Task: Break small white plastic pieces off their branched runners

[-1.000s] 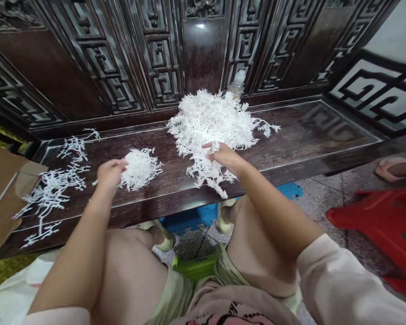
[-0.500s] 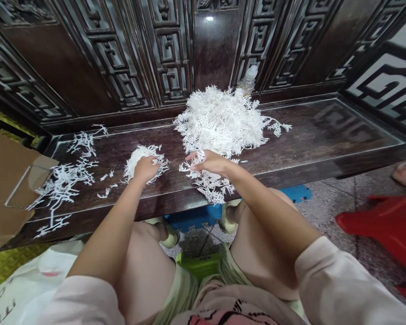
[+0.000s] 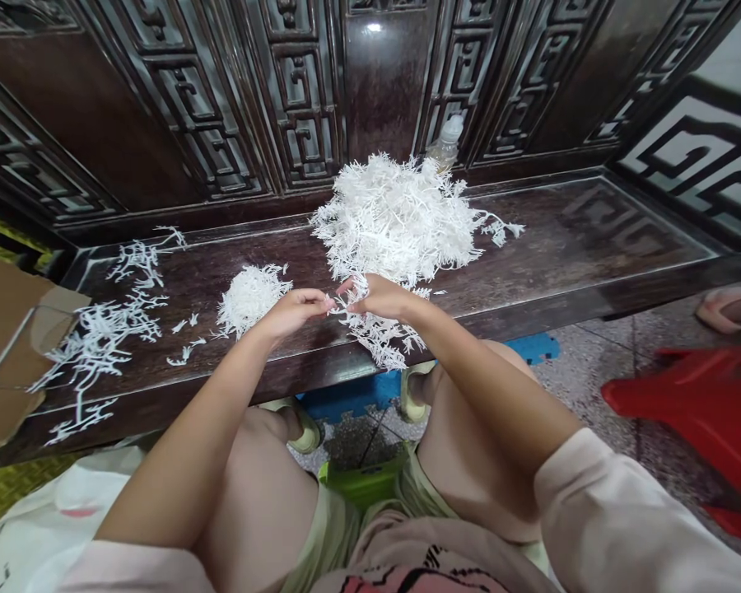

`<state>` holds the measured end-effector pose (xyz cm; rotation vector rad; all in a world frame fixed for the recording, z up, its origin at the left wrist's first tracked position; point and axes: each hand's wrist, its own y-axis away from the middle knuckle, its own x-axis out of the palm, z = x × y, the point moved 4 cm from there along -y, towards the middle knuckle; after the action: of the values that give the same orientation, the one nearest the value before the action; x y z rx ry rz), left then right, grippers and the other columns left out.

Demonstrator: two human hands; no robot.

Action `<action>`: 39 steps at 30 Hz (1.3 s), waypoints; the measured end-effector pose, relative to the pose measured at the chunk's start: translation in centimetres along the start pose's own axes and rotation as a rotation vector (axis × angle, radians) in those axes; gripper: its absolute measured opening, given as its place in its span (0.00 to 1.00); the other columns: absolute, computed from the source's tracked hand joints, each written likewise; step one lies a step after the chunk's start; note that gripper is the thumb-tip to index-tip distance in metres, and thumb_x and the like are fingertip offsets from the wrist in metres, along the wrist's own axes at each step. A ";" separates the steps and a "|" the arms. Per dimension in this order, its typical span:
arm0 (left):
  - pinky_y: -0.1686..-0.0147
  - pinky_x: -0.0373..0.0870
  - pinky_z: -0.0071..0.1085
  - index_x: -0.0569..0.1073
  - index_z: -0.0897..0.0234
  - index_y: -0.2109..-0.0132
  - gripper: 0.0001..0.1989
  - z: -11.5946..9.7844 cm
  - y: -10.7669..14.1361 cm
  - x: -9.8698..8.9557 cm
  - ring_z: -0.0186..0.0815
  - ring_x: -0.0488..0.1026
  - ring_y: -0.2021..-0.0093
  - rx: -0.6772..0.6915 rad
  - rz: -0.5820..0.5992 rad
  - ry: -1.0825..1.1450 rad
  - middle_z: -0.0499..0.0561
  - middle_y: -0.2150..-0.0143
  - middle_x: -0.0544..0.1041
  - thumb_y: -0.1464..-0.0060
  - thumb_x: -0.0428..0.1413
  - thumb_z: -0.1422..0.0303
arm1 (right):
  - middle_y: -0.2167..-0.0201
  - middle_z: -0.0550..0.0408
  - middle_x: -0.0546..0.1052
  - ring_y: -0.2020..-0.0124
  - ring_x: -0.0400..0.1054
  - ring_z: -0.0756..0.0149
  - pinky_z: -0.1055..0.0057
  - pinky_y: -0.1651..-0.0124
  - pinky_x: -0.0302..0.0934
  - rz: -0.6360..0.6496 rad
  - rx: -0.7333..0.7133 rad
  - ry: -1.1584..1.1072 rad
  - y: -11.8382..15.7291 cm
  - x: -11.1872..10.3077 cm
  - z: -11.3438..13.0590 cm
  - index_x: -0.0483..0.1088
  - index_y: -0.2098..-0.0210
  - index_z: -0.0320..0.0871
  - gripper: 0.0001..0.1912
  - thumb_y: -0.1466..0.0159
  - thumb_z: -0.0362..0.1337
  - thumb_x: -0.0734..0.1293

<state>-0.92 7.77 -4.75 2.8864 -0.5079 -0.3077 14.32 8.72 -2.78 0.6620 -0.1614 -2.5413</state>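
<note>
A dark carved wooden settle (image 3: 593, 235) with a fretwork back fills the upper view, running past the frame on both sides. On its seat sits a large white heap of fine branching sprigs (image 3: 395, 218), their material hard to make out. A clear plastic bottle (image 3: 445, 144) stands behind the heap, mostly hidden, with only its upper part showing. To the left lies a smaller, denser white heap of sprigs (image 3: 250, 301), and loose white sprigs (image 3: 102, 333) are strewn farther left, beside a brown cardboard sheet (image 3: 6, 346) cut off by the frame.

A trailing white spray (image 3: 376, 333) hangs from the near side of the large heap, and the right hand (image 3: 379, 298) pinches into it with narrowly drawn fingers. The left hand (image 3: 293, 313) reaches in from just beside the small heap, its fingers narrowed and their tips almost meeting the right hand. Whether it holds a strand is too fine to tell. Compared with the view half a second earlier, the left hand has lifted off the small heap and moved toward the right hand.
</note>
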 end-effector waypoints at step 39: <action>0.67 0.62 0.26 0.63 0.64 0.77 0.08 -0.6 0.6 2.2 0.29 0.66 0.70 0.186 -0.997 0.220 0.45 0.75 0.68 0.56 0.52 0.66 | 0.75 0.56 0.69 0.74 0.61 0.72 0.71 0.66 0.56 -0.214 0.143 -0.383 1.8 -0.3 1.3 0.68 0.57 0.41 0.24 0.54 0.25 0.61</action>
<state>1.05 6.54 -4.43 3.0433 1.0154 -0.0603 14.71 7.28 -1.15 0.2453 -0.4268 -2.8626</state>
